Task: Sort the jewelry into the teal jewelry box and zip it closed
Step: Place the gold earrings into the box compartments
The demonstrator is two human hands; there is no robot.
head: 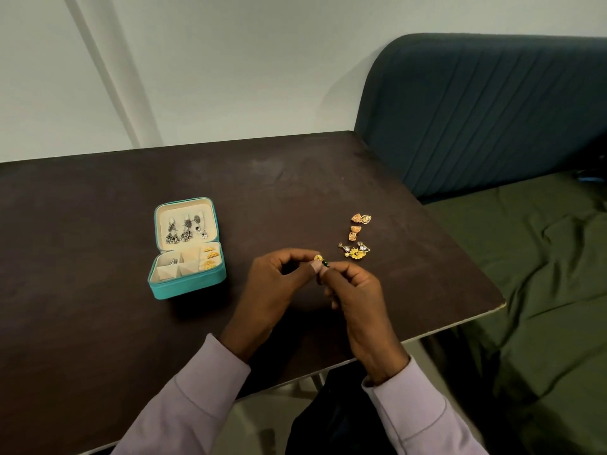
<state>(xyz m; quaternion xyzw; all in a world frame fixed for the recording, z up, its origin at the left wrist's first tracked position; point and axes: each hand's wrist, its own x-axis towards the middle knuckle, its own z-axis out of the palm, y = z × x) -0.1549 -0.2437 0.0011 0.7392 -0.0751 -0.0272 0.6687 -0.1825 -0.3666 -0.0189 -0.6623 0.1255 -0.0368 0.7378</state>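
Dark brown table (98, 241), teal ribbed headboard (492, 110) beside it, olive-green bedsheet (542, 274), pale wall (230, 60)

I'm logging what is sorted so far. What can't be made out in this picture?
Head view, the only one:
- Gold earring: mostly hidden by the fingertips of the left hand and right hand; its shape and the green bit beside it are unclear.
- Box compartments: contents too small to count; zipper not visible.
- Loose pile on the table: pieces overlap, so the count is uncertain.
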